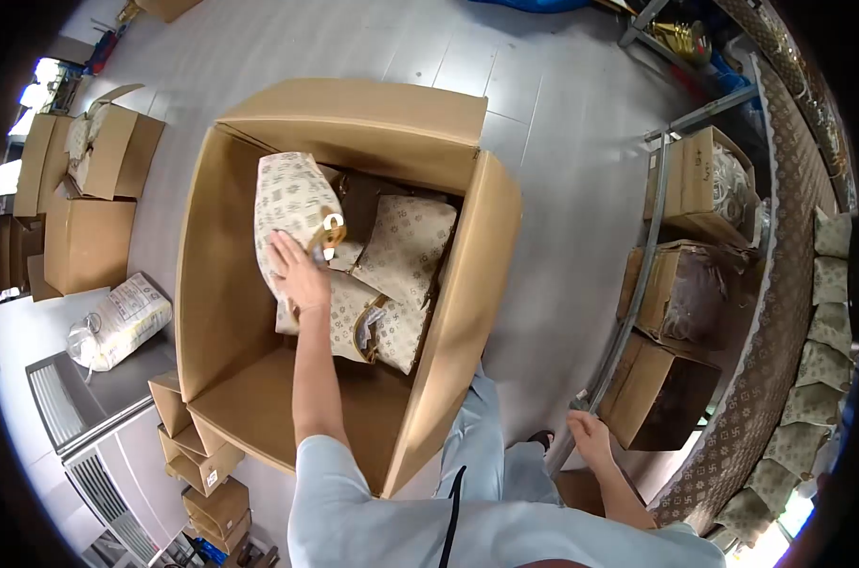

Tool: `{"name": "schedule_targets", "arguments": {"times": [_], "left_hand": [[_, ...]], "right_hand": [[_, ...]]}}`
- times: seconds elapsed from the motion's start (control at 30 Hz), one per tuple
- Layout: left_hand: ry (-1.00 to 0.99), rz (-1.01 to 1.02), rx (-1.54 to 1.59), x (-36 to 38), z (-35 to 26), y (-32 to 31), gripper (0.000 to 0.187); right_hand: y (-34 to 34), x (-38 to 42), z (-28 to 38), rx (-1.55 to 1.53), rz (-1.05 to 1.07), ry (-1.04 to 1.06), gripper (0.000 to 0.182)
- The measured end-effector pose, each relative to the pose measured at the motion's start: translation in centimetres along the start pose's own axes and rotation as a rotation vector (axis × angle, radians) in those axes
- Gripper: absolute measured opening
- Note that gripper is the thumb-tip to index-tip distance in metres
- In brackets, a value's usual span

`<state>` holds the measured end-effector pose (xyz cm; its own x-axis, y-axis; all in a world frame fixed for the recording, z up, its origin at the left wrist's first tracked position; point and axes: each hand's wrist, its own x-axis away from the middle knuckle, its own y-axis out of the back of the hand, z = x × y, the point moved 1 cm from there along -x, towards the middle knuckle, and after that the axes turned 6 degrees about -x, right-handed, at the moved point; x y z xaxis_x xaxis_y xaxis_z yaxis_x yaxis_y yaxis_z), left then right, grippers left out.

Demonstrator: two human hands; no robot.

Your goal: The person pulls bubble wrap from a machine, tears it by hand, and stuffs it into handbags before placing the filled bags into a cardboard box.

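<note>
My left hand [300,273] lies with fingers spread on a cream patterned bag [292,194] with a brown handle, at the left inside a large open cardboard box [349,102]. More patterned bags lie in the box, one at the right [406,241] and others lower down [401,331]. My right hand [590,435] is outside the box on the right, beside a metal shelf rail [628,322]. Its fingers are curled together near a small grey thing that is too small to name.
Cardboard boxes [676,293] with wrapped contents stand on the right shelf, beside patterned fabric [775,312]. At the left are open boxes [89,241], a plastic-wrapped bundle [122,322] and small cartons [216,506]. Grey floor [581,170] surrounds the large box.
</note>
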<state>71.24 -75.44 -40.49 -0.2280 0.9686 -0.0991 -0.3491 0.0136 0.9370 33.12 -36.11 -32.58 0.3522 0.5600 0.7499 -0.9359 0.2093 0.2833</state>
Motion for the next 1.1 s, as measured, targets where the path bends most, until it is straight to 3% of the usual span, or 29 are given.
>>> {"name": "schedule_targets", "arguments": {"times": [0.03,0.1,0.17,0.2,0.27,0.3,0.33,0.37,0.4,0.43,0.47,0.5,0.53,0.57,0.6,0.63,0.67,0.73,0.83,0.9,0.97,1.0,1.03,1.1], "left_hand": [[-0.047,0.277,-0.084,-0.2,-2.6,-0.6,0.094],[-0.272,0.528,0.29,0.6,-5.3,-10.3,0.106],[-0.303,0.805,0.382,1.4,-6.9,-16.4,0.108],[-0.258,0.845,0.426,1.9,-7.4,-16.8,0.104],[-0.146,0.715,0.503,2.3,-7.0,-17.0,0.099],[-0.234,0.811,0.609,1.5,-6.3,-17.8,0.094],[-0.178,0.878,0.846,2.7,-5.5,-11.9,0.084],[-0.143,0.857,0.851,2.9,-4.8,-15.3,0.081],[-0.325,0.869,0.854,4.1,-3.9,-11.4,0.081],[0.086,0.772,1.174,5.0,-2.8,-7.0,0.067],[-0.058,0.565,1.119,4.5,-0.5,-11.4,0.068],[-0.115,0.572,1.079,4.1,1.3,-11.3,0.069],[-0.104,0.511,1.039,6.1,0.8,-3.7,0.068],[-0.193,0.386,1.024,2.0,1.2,-12.0,0.058],[-0.292,0.391,1.051,1.0,-3.4,-9.1,0.058],[-0.384,0.44,1.079,0.6,-6.7,-7.8,0.057],[-0.457,0.481,1.098,0.8,-8.8,-6.2,0.056],[-0.572,0.548,1.129,3.2,-11.4,-0.7,0.053],[-0.702,0.621,1.16,11.9,-12.6,13.2,0.05],[-0.766,0.668,1.174,19.7,-12.3,21.4,0.048],[-0.812,0.729,1.183,28.5,-12.4,28.1,0.046],[-0.836,0.759,1.185,32.9,-12.0,31.2,0.045],[-0.991,0.746,1.226,36.6,-13.6,33.0,0.043],[-1.325,0.718,1.261,44.6,-15.8,38.0,0.04]], "right_hand": [[0.3,-0.5,-2.5,0.089,-0.006,-0.006,0.018],[0.8,-0.3,-5.6,0.175,-0.031,-0.03,0.019],[1.5,1.1,-7.1,0.19,-0.007,-0.084,0.02],[1.9,2.1,-6.9,0.177,-0.04,-0.098,0.02],[2.6,4.9,-6.4,0.05,-0.093,-0.211,0.021],[2.9,6.1,-7.7,0.031,-0.172,-0.274,0.024],[4.1,6.5,-11.3,0.004,-0.173,-0.255,0.024],[4.2,8.1,-14.6,-0.034,-0.203,-0.239,0.025],[4.3,9.8,-11.8,0.106,-0.273,-0.339,0.024],[4.8,11.0,-11.4,0.185,-0.282,-0.387,0.025],[5.8,13.3,-7.6,0.238,-0.344,-0.366,0.025],[6.9,14.8,-8.4,0.235,-0.468,-0.352,0.025],[8.9,17.7,-5.3,0.168,-0.611,-0.324,0.025],[11.0,19.8,-5.8,0.162,-0.734,-0.306,0.025],[13.5,22.9,-3.5,0.08,-0.863,-0.378,0.028],[15.7,25.2,-5.1,0.115,-1.067,-0.263,0.032],[18.8,28.0,-4.5,0.058,-1.141,-0.349,0.037],[24.1,32.1,-8.5,0.161,-1.418,-0.316,0.046],[33.0,36.2,-12.6,0.226,-1.553,-0.32,0.064],[39.1,37.8,-13.6,0.45,-1.694,-0.302,0.07],[44.8,39.1,-14.8,0.405,-1.708,-0.283,0.079],[47.1,38.6,-16.5,0.397,-1.746,-0.237,0.075],[48.1,39.3,-16.9,0.325,-1.575,-0.202,0.056],[49.2,37.0,-20.9,0.227,-1.625,0.07,0.024]]}}
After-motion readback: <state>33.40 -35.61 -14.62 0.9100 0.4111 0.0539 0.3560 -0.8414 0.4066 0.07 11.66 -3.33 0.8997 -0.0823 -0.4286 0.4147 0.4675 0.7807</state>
